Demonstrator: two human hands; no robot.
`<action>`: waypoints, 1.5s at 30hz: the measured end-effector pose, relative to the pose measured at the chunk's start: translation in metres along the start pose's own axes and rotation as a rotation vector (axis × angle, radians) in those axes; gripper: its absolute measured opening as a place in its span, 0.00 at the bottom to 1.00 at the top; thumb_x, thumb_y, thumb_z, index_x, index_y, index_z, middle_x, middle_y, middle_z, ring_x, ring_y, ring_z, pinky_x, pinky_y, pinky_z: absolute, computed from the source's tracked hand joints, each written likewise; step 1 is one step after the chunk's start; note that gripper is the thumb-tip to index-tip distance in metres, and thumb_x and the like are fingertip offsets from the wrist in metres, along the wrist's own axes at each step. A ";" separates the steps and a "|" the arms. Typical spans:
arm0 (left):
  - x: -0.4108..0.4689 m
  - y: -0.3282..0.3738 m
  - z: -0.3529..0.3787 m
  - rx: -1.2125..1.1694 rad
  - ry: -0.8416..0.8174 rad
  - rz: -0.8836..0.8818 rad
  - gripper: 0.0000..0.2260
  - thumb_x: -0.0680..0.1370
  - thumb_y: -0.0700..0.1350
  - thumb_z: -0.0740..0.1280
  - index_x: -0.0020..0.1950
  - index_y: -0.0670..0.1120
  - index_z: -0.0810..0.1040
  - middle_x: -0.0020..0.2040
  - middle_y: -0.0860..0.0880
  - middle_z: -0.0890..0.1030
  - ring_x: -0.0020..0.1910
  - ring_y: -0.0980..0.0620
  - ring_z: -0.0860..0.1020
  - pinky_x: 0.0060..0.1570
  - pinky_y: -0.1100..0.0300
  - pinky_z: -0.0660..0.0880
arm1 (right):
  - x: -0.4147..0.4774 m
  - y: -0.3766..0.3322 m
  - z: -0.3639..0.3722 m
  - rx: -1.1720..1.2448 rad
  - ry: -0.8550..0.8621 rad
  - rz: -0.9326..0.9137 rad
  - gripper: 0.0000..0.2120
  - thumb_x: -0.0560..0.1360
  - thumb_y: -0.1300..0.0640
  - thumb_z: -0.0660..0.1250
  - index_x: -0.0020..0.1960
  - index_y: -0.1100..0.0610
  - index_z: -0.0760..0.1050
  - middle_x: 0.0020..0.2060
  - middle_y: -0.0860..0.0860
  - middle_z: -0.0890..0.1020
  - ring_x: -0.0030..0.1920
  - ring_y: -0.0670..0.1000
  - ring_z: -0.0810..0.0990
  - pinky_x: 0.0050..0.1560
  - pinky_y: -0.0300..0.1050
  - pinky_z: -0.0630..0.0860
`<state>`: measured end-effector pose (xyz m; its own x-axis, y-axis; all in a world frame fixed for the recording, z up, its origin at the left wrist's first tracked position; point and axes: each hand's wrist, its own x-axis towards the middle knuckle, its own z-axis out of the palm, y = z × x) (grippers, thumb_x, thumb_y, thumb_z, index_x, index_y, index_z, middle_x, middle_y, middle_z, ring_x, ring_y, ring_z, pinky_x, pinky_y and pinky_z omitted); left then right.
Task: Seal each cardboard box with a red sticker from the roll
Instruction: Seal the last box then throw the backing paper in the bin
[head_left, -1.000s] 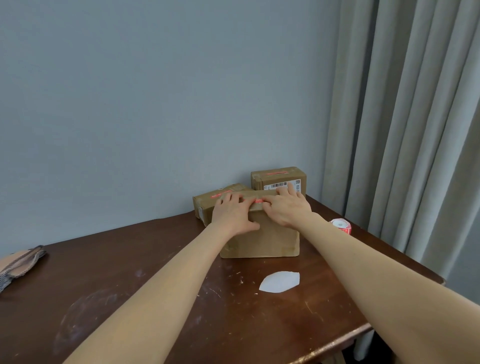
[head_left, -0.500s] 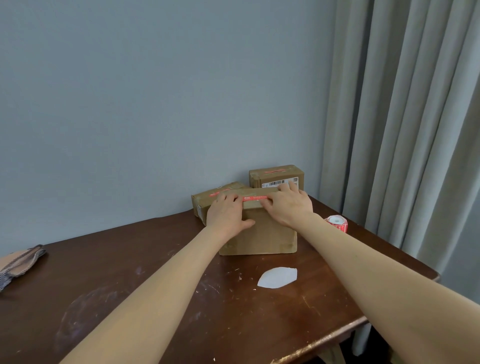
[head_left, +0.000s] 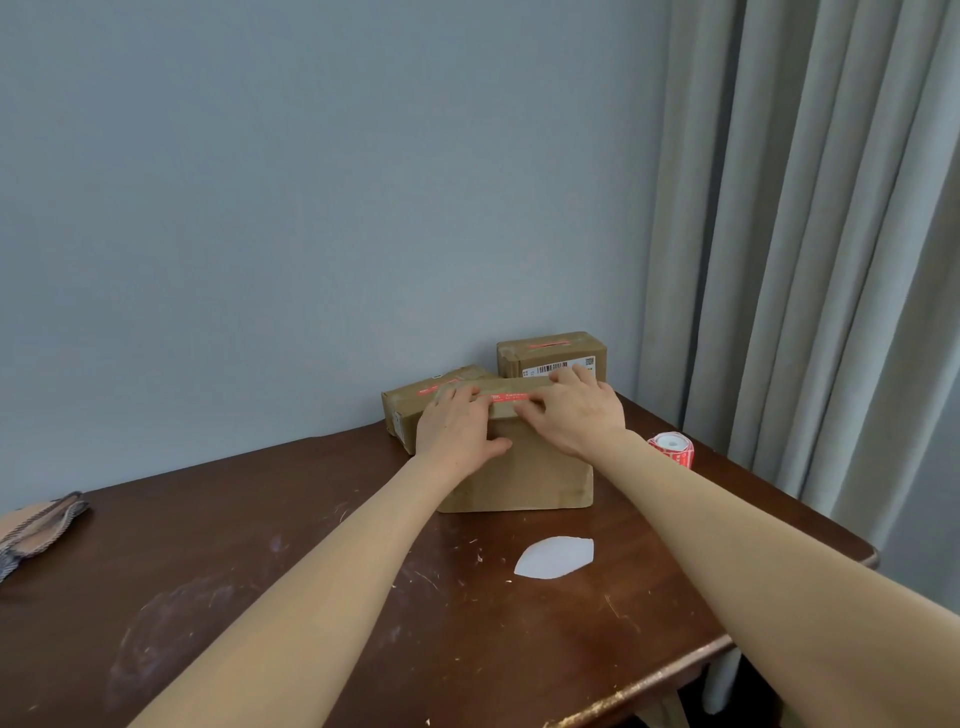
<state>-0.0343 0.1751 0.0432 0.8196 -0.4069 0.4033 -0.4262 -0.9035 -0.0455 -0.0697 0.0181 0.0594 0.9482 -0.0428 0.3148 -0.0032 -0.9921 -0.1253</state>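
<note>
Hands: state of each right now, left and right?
Left hand: open, fingers pressing the red sticker onto the front cardboard box.
Right hand: open, pressing the red sticker's right end.

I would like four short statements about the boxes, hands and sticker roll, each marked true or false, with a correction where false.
1. The left hand and the right hand both press on top of the front box. True.
2. The sticker roll sits on the front box. False: it sits on the table, right of that box.
3. The rear left box and the rear right box each show red on top. True.
4. The white paper scrap lies under the left hand. False: it lies on the table before the front box.
</note>
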 end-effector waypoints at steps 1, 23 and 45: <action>0.000 -0.001 0.000 0.005 0.000 -0.007 0.29 0.73 0.61 0.66 0.71 0.49 0.69 0.70 0.48 0.70 0.69 0.47 0.66 0.67 0.53 0.64 | 0.000 0.001 0.000 -0.003 -0.003 0.007 0.24 0.79 0.38 0.51 0.66 0.47 0.75 0.68 0.54 0.71 0.71 0.56 0.63 0.67 0.54 0.63; 0.007 -0.005 -0.001 0.099 -0.067 -0.021 0.35 0.70 0.66 0.65 0.72 0.49 0.67 0.71 0.48 0.66 0.69 0.46 0.64 0.66 0.51 0.62 | 0.012 0.006 -0.001 0.036 -0.093 0.054 0.27 0.80 0.39 0.48 0.67 0.52 0.73 0.65 0.57 0.67 0.66 0.59 0.66 0.62 0.56 0.69; 0.002 -0.006 -0.008 0.048 0.014 -0.013 0.31 0.72 0.64 0.66 0.71 0.51 0.69 0.70 0.49 0.68 0.69 0.48 0.65 0.65 0.52 0.63 | 0.007 0.009 -0.004 0.043 0.058 0.036 0.23 0.81 0.43 0.50 0.62 0.53 0.78 0.62 0.55 0.73 0.64 0.58 0.68 0.59 0.53 0.69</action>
<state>-0.0332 0.1808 0.0520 0.8193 -0.3939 0.4166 -0.3967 -0.9141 -0.0840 -0.0646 0.0081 0.0638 0.9277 -0.0861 0.3633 -0.0219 -0.9839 -0.1772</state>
